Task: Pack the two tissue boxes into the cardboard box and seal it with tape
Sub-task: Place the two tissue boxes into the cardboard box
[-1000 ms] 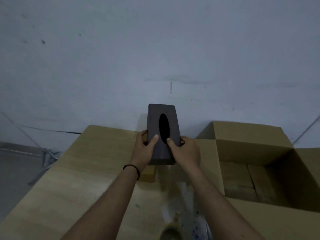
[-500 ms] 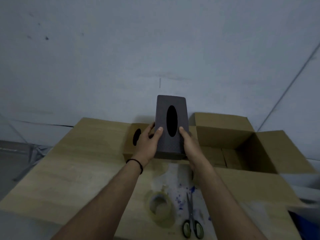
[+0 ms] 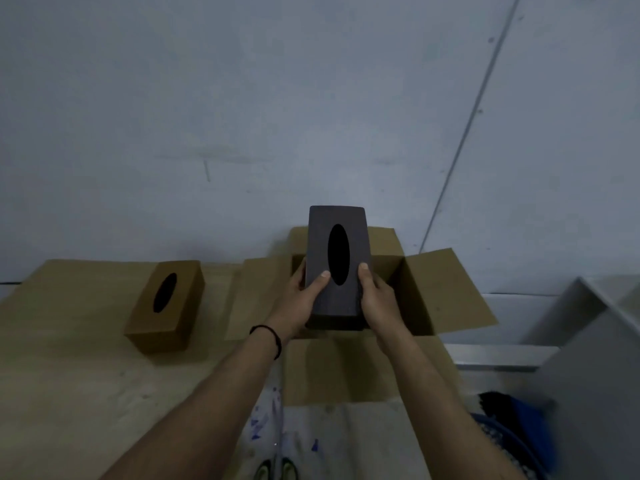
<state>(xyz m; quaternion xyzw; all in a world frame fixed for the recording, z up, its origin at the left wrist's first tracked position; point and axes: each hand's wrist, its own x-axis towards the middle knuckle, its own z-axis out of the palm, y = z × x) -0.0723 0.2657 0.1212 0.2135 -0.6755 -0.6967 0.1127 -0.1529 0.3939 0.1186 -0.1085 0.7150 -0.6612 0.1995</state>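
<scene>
A dark grey tissue box [image 3: 320, 244] with a black oval slot is held upright and tilted toward me, above the open cardboard box [image 3: 433, 289]. My left hand [image 3: 298, 303] grips its left side and my right hand [image 3: 379, 303] its right side, thumbs on the slotted face. The cardboard box stands on the wooden table with its flaps spread outward. A second, brown tissue box [image 3: 166, 303] lies flat on the table to the left, apart from both hands.
Green-handled scissors [image 3: 277, 472] lie at the table's near edge beside a paint-stained patch. The wall stands right behind the table. A grey panel [image 3: 588, 358] and a blue bin [image 3: 512, 431] are off the table's right side.
Both hands have carried the dark tissue box rightward, from beside the brown box to over the open cardboard box. The view has swung right; the tape roll has left the frame.
</scene>
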